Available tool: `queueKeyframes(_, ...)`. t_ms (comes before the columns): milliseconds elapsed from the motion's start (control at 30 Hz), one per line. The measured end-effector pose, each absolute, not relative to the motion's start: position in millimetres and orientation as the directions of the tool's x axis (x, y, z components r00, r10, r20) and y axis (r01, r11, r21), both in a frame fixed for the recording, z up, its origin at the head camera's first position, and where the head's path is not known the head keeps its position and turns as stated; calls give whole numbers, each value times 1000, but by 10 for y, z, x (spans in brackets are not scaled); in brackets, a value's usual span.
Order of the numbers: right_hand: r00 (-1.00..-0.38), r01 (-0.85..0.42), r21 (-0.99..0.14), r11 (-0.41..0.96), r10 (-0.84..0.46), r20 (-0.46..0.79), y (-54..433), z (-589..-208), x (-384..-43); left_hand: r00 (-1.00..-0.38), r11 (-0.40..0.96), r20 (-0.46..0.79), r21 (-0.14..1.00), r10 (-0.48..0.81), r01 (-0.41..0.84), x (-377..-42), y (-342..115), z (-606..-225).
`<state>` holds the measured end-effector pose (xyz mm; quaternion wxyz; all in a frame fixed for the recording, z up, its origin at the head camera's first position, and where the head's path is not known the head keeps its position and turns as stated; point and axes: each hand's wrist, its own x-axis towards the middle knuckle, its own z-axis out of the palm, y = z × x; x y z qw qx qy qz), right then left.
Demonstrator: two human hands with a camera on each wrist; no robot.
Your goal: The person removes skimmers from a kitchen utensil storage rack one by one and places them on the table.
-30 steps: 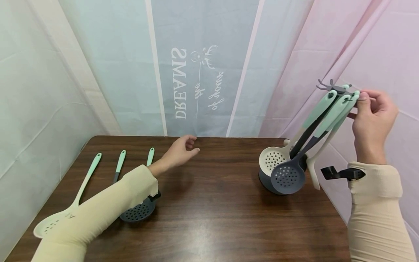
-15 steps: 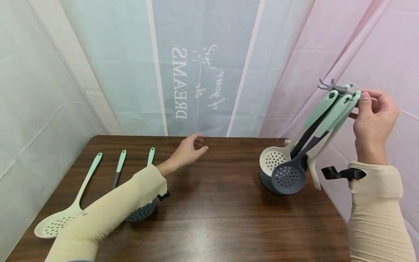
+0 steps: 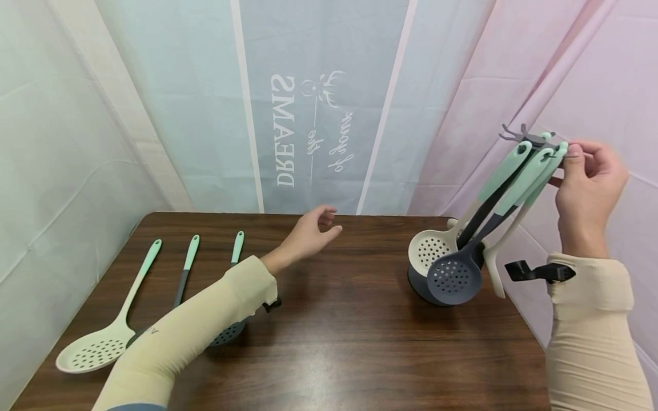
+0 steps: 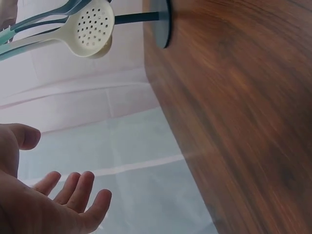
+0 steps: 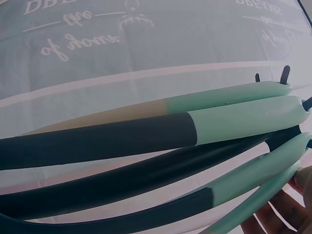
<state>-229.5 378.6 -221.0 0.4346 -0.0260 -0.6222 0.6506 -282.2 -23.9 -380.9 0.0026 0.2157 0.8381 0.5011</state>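
My right hand [image 3: 591, 188] pinches the top of a cream utensil [image 3: 494, 271] by its mint handle, at the hooks of a dark grey utensil stand [image 3: 534, 140]. Its head is seen edge-on, so its kind is unclear. A cream skimmer [image 3: 429, 250] and a dark grey skimmer [image 3: 454, 279] hang there beside it, over the round base [image 3: 421, 288]. In the right wrist view my fingers [image 5: 275, 212] are at the handle ends. My left hand [image 3: 311, 231] is raised above the table's back part, thumb and fingers apart, holding nothing.
On the left of the wooden table [image 3: 349, 319] lie a cream slotted utensil [image 3: 95, 351], a dark utensil with a mint handle [image 3: 191, 251] and a dark perforated utensil [image 3: 228, 334]. My left sleeve partly covers them. Fabric curtains [image 3: 329, 34] stand behind and at both sides.
My left hand has moved to the right over the table, and its sleeve uncovers more of the cream slotted utensil. My right hand and the stand have stayed nearly still.
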Motion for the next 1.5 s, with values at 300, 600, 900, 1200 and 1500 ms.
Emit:
queueKeyframes(300,-622,-537,-834,131,607,495,3794,-2215,-2296,-887,338,256,855,385,394,-2852,-51,-3740)
queueKeyframes(600,-623,-545,-831,112,609,491,3792,-2213,-2298,-879,290,265,873,395,393,-2858,155,-3653)
queueKeyframes(900,-626,-548,-830,102,609,487,3779,-2208,-2298,-865,259,284,874,414,411,-2871,366,-3599)
queueKeyframes(1200,-621,-538,-832,135,604,500,3780,-2220,-2304,-856,226,282,885,434,406,-2892,587,-3538)
queueKeyframes(1500,-621,-522,-839,152,607,496,3765,-2213,-2287,-832,230,325,858,449,459,-2942,837,-3420)
